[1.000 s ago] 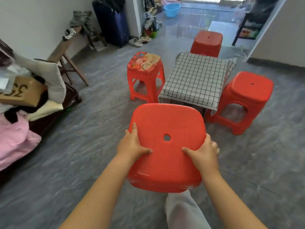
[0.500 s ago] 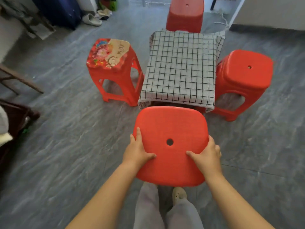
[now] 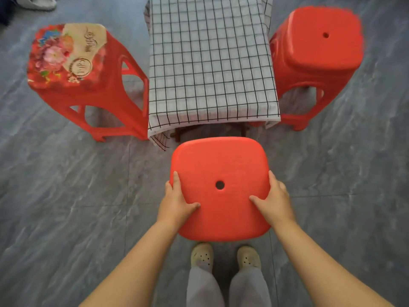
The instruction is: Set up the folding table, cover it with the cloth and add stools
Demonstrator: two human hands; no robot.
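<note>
I hold a red plastic stool (image 3: pixel 220 165) by its seat, just in front of my feet. My left hand (image 3: pixel 176 201) grips its left edge and my right hand (image 3: pixel 273 200) grips its right edge, thumbs on top. Its legs are hidden under the seat. Directly beyond it stands the small table, covered by a white cloth with a black grid (image 3: pixel 210 63); dark table legs show under the near hem. A red stool with a flower-printed seat (image 3: pixel 66 56) stands left of the table. A plain red stool (image 3: pixel 318 45) stands on its right.
Grey stone-pattern floor tiles (image 3: pixel 66 196) lie all around. A pale slipper (image 3: pixel 37 2) lies at the top left. My two feet in beige clogs (image 3: pixel 202 257) stand just behind the held stool.
I have stepped closer to the table and my view has tilted down. The held stool has come nearer the table's front edge. The far stool has gone out of view.
</note>
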